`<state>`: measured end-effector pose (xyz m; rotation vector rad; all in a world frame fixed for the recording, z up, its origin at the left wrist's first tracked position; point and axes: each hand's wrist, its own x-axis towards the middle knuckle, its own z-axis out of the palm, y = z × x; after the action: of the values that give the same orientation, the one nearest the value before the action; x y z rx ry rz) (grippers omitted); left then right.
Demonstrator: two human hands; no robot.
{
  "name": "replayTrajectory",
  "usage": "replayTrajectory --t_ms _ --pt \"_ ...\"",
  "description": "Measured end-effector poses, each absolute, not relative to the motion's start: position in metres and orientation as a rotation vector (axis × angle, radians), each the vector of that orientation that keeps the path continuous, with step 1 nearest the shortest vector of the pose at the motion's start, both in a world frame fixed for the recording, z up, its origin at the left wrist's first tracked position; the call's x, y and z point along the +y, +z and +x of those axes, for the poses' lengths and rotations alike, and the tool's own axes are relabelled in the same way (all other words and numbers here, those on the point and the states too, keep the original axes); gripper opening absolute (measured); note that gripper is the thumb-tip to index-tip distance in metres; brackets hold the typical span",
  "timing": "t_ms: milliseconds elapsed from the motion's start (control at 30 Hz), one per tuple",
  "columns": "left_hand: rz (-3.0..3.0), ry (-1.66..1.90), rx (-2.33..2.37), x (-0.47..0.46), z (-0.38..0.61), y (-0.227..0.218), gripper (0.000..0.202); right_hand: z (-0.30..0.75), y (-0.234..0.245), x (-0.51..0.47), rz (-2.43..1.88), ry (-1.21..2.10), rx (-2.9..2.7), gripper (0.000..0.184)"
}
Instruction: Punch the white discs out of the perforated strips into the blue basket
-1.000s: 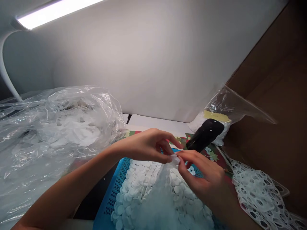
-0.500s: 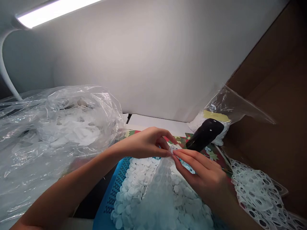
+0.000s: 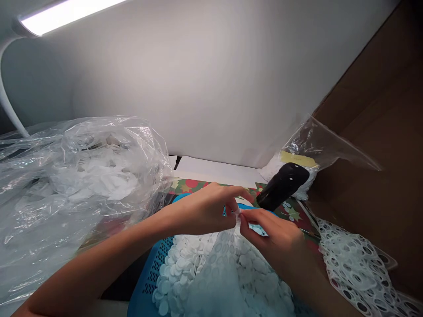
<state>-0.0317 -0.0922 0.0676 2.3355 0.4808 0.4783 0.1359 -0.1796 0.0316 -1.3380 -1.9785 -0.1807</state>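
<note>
The left hand point(image 3: 211, 209) and right hand point(image 3: 276, 233) pinched the translucent sheet point(image 3: 216, 277) by its top end. Close, gentle fingertip control seemed best against tearing.

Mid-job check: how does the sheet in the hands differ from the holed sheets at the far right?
Pose: the held sheet hangs over the blue basket, while the holed sheets lie heaped to its right.
Contact: left hand and right hand hold the held sheet's top; neither touches the holed sheets.
Look: the held sheet shows faint round outlines; the holed sheets show dark open holes.
Both are whitish with repeating round shapes.
</note>
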Motion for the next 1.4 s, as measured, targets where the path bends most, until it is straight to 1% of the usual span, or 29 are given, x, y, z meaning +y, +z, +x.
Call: replayTrajectory --t_ms 167,267,333,400,500,567,600,700,767,833,933,1033,1133,1167,1300,1400 --pt "2.273 0.470 0.415 -0.089 -0.035 0.074 0.043 0.137 0.041 -0.178 -1.444 0.244 -1.708 0.009" --pt "2.244 0.432 0.419 -0.087 -0.036 0.078 0.043 0.146 0.039 -0.172 -1.408 0.419 -1.527 0.009" --pt "2.224 0.412 0.449 -0.085 -0.037 0.080 0.040 0.151 0.038 -0.168 -1.366 0.470 -1.423 0.008" --pt "2.203 0.392 0.468 -0.083 -0.038 0.080 0.038 0.155 0.041 -0.167 -1.357 0.422 -1.352 0.008" --pt "2.169 0.375 0.470 -0.079 -0.039 0.079 0.036 0.154 0.052 -0.173 -1.417 0.212 -1.316 0.008" --pt "2.153 0.364 0.477 -0.077 -0.039 0.078 0.038 0.154 0.061 -0.179 -1.496 0.092 -1.406 0.010" --pt "2.144 0.358 0.475 -0.076 -0.038 0.077 0.038 0.154 0.064 -0.182 -1.515 0.077 -1.546 0.010" --pt "2.105 0.345 0.455 -0.074 -0.037 0.075 0.039 0.157 0.067 -0.188 -1.562 0.173 -2.072 0.013" --pt "2.067 0.338 0.441 -0.074 -0.037 0.074 0.039 0.158 0.065 -0.188 -1.603 0.208 -2.234 0.016" --pt "2.034 0.319 0.424 -0.074 -0.037 0.073 0.041 0.158 0.062 -0.187 -1.614 0.176 -2.226 0.017" --pt "1.972 0.279 0.378 -0.073 -0.036 0.071 0.046 0.153 0.055 -0.184 -1.527 0.128 -2.127 0.013" --pt "1.887 0.248 0.349 -0.071 -0.033 0.068 0.050 0.149 0.049 -0.180 -1.451 0.130 -2.073 0.018" --pt "1.817 0.249 0.359 -0.070 -0.030 0.063 0.050 0.148 0.046 -0.178 -1.444 0.177 -2.049 0.005" --pt "1.811 0.265 0.370 -0.071 -0.030 0.061 0.050 0.148 0.046 -0.177 -1.446 0.203 -2.037 0.004" --pt "1.897 0.458 0.513 -0.083 -0.033 0.051 0.054 0.150 0.049 -0.175 -1.445 0.328 -1.968 0.011" --pt "1.935 0.531 0.626 -0.097 -0.036 0.041 0.050 0.149 0.050 -0.173 -1.440 0.420 -1.915 0.016"
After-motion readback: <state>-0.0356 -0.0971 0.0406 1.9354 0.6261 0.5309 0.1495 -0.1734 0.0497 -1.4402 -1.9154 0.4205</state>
